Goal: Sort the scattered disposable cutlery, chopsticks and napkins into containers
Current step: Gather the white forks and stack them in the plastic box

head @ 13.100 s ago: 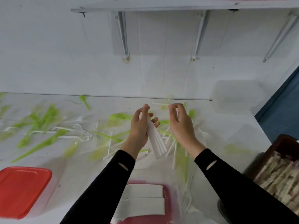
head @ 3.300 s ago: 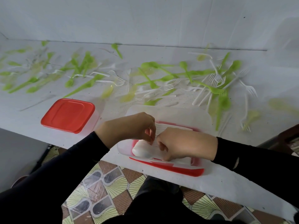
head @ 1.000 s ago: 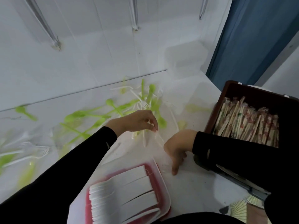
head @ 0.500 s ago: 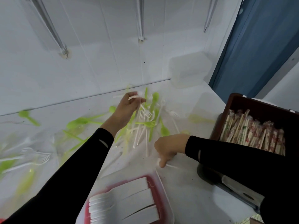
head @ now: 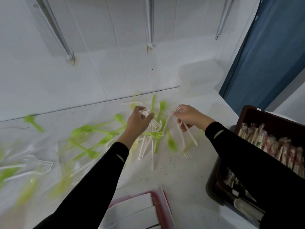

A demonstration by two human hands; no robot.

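Observation:
White and green plastic forks and spoons lie scattered over the white table [head: 178,172]. My left hand [head: 137,123] pinches a white utensil [head: 143,111] above a heap of white forks [head: 148,142] and green spoons [head: 171,142]. My right hand [head: 189,116] grips a white fork [head: 186,128], tines up by my fingertips and handle slanting down to the right. At the bottom, a clear container with a red rim [head: 162,207] holds stacked white pieces.
A dark brown tray [head: 264,118] of wrapped chopsticks [head: 267,144] stands at the right table edge. Two clear containers [head: 200,78] are stacked at the back right against the tiled wall. More green and white cutlery [head: 89,139] spreads leftward. A blue door is at the far right.
My right hand rose from the table near the container to the cutlery heap and now holds a white fork. My left hand stays over the heap with a white utensil.

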